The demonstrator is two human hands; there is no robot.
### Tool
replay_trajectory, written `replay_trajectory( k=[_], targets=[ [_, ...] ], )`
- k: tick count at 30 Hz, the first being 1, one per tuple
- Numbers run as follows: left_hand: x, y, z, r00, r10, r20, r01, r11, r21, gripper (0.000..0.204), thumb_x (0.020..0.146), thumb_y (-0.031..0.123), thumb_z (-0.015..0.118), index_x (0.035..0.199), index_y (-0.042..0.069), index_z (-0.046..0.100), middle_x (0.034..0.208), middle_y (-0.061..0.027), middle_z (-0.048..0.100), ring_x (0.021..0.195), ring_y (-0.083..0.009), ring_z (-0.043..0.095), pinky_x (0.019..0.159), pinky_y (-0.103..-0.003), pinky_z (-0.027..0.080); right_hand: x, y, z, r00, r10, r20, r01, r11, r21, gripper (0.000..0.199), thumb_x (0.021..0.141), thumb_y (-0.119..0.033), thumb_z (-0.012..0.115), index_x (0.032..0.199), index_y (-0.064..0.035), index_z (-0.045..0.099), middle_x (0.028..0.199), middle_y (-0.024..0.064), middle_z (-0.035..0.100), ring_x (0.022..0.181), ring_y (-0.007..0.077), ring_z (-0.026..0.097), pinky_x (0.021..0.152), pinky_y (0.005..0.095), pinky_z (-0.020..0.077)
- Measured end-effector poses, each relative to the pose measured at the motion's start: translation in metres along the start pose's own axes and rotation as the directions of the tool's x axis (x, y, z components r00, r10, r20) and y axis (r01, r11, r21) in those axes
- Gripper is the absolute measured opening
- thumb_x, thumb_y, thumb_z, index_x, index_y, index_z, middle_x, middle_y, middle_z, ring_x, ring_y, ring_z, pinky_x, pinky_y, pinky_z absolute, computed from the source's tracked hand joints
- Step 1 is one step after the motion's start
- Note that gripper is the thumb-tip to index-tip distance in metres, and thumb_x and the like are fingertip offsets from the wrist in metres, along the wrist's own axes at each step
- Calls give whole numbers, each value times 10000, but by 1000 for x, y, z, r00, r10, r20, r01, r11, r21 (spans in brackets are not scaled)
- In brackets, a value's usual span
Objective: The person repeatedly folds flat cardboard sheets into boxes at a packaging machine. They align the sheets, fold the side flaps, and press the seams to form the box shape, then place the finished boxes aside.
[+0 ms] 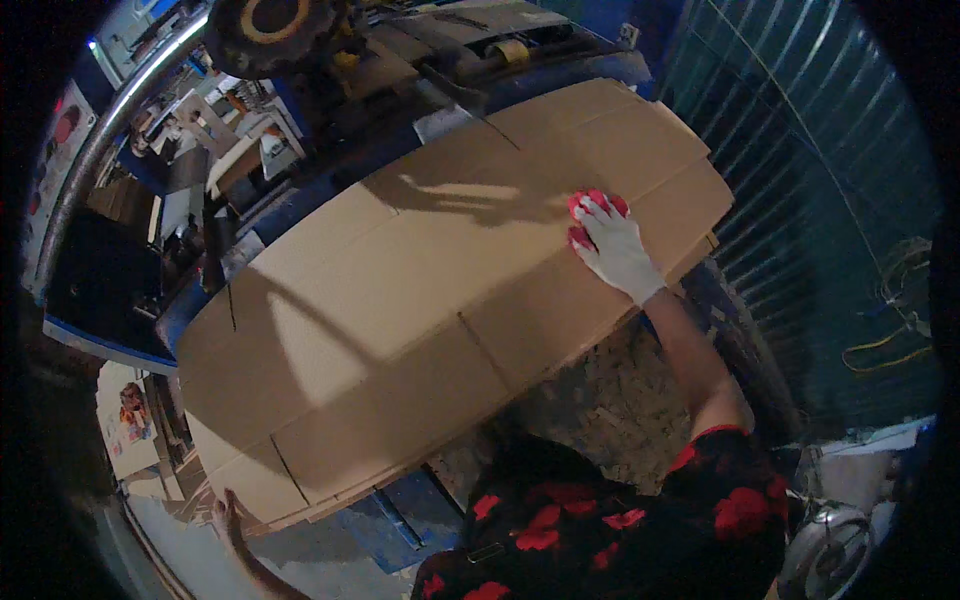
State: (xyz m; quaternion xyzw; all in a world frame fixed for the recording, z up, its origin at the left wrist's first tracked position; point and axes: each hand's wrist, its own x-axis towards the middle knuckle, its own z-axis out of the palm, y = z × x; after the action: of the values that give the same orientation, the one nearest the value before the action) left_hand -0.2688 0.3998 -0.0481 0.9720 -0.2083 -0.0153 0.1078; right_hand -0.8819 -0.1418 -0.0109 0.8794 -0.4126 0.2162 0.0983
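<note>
A large flat brown cardboard sheet (420, 290) with cut slots lies across a blue machine table, on top of a stack of similar sheets. My right hand (610, 245), in a white glove with red fingertips, rests flat on the sheet's right part, fingers apart. My left hand (226, 515) is bare and reaches up to the sheet's lower left corner, touching its edge from below. Whether its fingers grip the edge is unclear.
A blue machine (330, 60) with a dark round wheel (270, 25) stands behind the sheets. A corrugated metal wall (800, 150) runs along the right. Yellow cable (885, 350) lies at the far right. Cardboard pieces and clutter sit at the left.
</note>
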Motion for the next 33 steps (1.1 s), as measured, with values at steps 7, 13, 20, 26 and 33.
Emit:
replay_trajectory(
  k=[7,13,20,26,33],
  targets=[
    [-43,-45,-10,986,-104,132,69,966,249,589,851,529,588,1078,-14,558,951,-224,621,910,-343,597,792,-411,465,-108,2,-47,941,331,70,-319,937,-145,633,784,-432,621,1257,-31,490,1335,144,468,1265,325,400,1070,455,263],
    [-66,-28,-30,997,-27,-71,47,953,298,583,851,491,610,1124,-19,541,942,-201,626,890,-321,598,783,-399,473,-197,70,-32,320,841,436,-44,-446,894,583,799,-211,740,1277,-29,462,1217,121,516,1084,251,529,890,385,469],
    [-135,-13,-117,944,292,-153,-279,460,-843,575,872,241,624,1340,-1,395,1339,-177,453,1204,-224,461,1001,-369,379,-154,47,-56,501,859,-100,-217,237,947,390,843,-91,662,1210,-44,537,1121,58,601,935,222,614,829,304,493],
    [-165,146,3,967,241,-80,-246,808,-536,459,857,79,605,1290,26,465,1238,-97,534,1092,-234,512,962,-347,397,-125,-56,-76,992,-81,102,52,965,256,471,651,32,651,1111,-58,607,1199,128,564,1132,350,526,943,453,433],
    [-138,245,25,607,738,-295,-788,607,-102,584,745,-65,545,1313,63,497,1341,-175,483,1260,-351,442,1053,-439,347,-32,-48,-28,780,-549,300,574,819,7,534,655,-107,646,1179,-54,558,1217,142,539,1158,377,482,965,496,395]
  ],
)
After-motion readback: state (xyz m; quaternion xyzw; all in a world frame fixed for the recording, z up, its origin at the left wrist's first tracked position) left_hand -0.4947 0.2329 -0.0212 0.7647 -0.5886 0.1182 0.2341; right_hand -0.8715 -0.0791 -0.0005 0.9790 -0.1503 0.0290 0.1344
